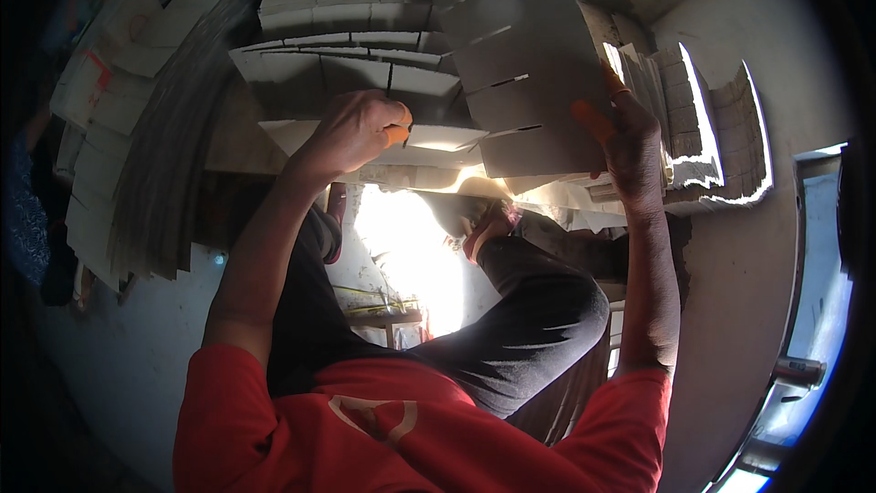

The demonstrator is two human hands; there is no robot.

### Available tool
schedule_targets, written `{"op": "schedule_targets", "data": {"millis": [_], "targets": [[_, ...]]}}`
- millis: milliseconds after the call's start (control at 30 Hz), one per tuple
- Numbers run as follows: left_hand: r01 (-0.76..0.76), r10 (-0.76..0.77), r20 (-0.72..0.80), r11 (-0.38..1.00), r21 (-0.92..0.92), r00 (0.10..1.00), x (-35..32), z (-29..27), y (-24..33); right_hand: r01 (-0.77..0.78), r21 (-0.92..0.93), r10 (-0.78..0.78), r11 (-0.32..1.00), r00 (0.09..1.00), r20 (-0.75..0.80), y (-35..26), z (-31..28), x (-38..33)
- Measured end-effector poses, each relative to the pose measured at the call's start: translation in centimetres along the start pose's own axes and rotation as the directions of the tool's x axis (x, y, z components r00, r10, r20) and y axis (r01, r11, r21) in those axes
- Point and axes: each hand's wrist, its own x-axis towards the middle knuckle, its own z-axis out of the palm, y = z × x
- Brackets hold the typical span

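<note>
My right hand [630, 132] grips a grey cardboard divider sheet [538, 55] by its right edge. The sheet is raised and tilted, with several slots cut in from its left edge. My left hand [360, 132] is closed in a pinch in front of slotted cardboard strips [365, 82] that stand on edge. Whatever lies between its fingertips is too small to make out. Orange finger covers sit on fingertips of both hands. A low pale strip [438, 139] runs just beside the left fingertips, and I cannot tell whether they touch it.
A tall stack of slotted cardboard [164, 137] leans at the left, and more stacked sheets [347, 14] lie at the back. Further bundles [703, 128] stand at the right by the wall [739, 246]. My legs [520, 329] are below the work surface, near a glaring bright patch.
</note>
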Motion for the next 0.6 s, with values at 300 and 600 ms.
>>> {"op": "schedule_targets", "data": {"millis": [300, 600], "targets": [[-0.172, 0.208, -0.223, 0.97, 0.172, 0.952, 3.0, -1.2, -1.1, 0.103, 0.028, -0.103, 0.994, 0.995, -0.007, 0.2, 0.5, -0.1], [0.013, 0.002, -0.068, 0.974, 0.226, 0.998, 3.7, -0.9, -2.9, 0.095, -0.007, -0.095, 0.995, 0.995, -0.043, 0.6, 0.6, -0.4]]}}
